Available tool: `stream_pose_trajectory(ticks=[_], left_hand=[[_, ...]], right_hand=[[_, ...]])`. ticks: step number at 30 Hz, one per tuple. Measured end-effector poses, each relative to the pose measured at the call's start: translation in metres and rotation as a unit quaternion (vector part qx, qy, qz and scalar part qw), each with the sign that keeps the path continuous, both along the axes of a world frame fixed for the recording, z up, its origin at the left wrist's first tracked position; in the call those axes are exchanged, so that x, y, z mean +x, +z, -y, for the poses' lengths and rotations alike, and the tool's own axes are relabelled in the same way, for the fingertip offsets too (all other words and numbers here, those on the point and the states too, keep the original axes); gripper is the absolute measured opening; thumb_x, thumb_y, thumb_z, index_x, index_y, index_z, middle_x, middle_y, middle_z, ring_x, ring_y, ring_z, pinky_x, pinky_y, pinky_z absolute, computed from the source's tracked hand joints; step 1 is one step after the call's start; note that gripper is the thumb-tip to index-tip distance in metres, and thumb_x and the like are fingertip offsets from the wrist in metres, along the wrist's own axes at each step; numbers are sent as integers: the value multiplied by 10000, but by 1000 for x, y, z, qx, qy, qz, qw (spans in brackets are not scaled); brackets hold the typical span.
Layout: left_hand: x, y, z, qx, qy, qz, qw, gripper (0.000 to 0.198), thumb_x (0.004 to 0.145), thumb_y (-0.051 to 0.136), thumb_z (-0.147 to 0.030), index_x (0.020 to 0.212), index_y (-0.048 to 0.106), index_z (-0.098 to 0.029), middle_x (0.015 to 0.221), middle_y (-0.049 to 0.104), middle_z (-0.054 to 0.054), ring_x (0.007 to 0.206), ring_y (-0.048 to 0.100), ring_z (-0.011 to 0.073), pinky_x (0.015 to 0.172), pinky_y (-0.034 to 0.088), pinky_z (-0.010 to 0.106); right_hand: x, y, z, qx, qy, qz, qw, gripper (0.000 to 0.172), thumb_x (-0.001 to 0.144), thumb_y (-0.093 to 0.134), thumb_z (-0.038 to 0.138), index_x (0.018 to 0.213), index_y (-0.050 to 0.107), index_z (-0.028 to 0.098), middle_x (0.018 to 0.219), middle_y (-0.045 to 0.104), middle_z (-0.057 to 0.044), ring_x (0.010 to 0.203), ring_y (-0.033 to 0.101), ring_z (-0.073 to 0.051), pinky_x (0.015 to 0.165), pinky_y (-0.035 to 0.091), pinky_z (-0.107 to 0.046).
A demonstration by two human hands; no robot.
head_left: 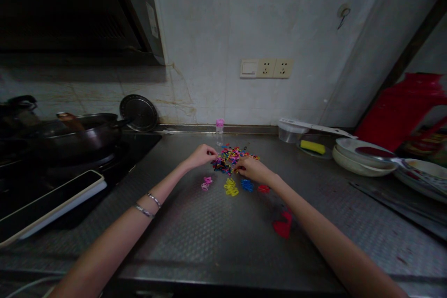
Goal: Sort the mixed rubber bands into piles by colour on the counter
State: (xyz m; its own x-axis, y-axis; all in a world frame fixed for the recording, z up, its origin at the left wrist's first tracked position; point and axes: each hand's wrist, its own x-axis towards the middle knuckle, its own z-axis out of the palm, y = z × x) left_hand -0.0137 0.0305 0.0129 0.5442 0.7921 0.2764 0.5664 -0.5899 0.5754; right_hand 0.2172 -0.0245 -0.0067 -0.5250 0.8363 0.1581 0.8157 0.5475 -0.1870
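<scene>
A person's two bare hands work at a heap of small, mixed-colour pieces (233,154) on a patterned metal counter (195,251). The left hand (202,156), palm down, meets the heap's left edge with thumb and forefinger drawn close together; the right hand (254,169) bends its fingers down at the near right edge, a bit of yellow by the tips. Whether either hand pinches a piece, one cannot tell. In front of the heap, single-colour clusters run from left to right: pink pieces (206,183), yellow pieces (231,187), blue pieces (247,185) and red pieces (263,189), the last just beside the right wrist. A flat red shape (282,227) lies nearer the camera, by the right forearm. Behind the heap, near the wall, stands a clear container with a pink top (220,124), while a yellow sponge (313,147) rests farther right, near stacked bowls (363,163)
</scene>
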Motion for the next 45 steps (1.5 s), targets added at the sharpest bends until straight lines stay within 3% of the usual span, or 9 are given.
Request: stream_pose_trajectory(ticks=[10, 18, 26, 30, 33, 45], left_hand=[[-10, -19, -34, -4, 49, 32, 998, 256, 689, 516, -248, 780, 699, -96, 739, 679, 47, 680, 577, 143, 649, 421, 231], [-11, -29, -37, -28, 63, 25, 997, 258, 686, 534, -262, 789, 700, -95, 764, 683, 60, 705, 579, 154, 668, 426, 243], [-2, -17, -22, -23, -11, -33, 999, 280, 666, 590, -263, 890, 700, -137, 756, 672, 30, 647, 519, 120, 605, 378, 214], [3, -14, -18, 1, -62, -68, 996, 275, 690, 572, -242, 921, 696, -157, 786, 666, 29, 670, 515, 118, 617, 365, 205], [5, -13, -15, 8, -66, -81, 994, 267, 676, 580, -220, 909, 700, -163, 771, 659, 27, 662, 515, 117, 612, 366, 202], [5, -14, -13, -22, -91, -67, 993, 182, 675, 588, -215, 783, 714, -142, 728, 658, 25, 655, 538, 112, 635, 382, 203]], right_hand=[[-5, 0, 6, 32, 10, 14, 999, 217, 806, 481, 189, 916, 668, 186, 950, 631, -73, 938, 551, -158, 820, 388, -232], [-1, 2, 7, 23, 12, -65, 998, 242, 782, 479, 154, 943, 655, 196, 962, 648, -55, 910, 566, -149, 796, 406, -243], [-2, 3, 11, -53, 42, -209, 976, 247, 748, 478, 163, 921, 653, 147, 799, 668, -40, 706, 586, -125, 645, 435, -213], [-9, 6, 18, -106, 88, -214, 967, 241, 722, 494, 153, 900, 656, 141, 763, 661, -26, 673, 580, -115, 620, 434, -202], [-14, 6, 22, -130, 99, -206, 965, 254, 708, 508, 150, 916, 654, 145, 770, 662, -22, 673, 581, -112, 631, 437, -202], [-2, 5, 13, -67, 69, -211, 973, 261, 736, 473, 151, 897, 678, 166, 844, 679, -30, 744, 590, -127, 694, 439, -230]])
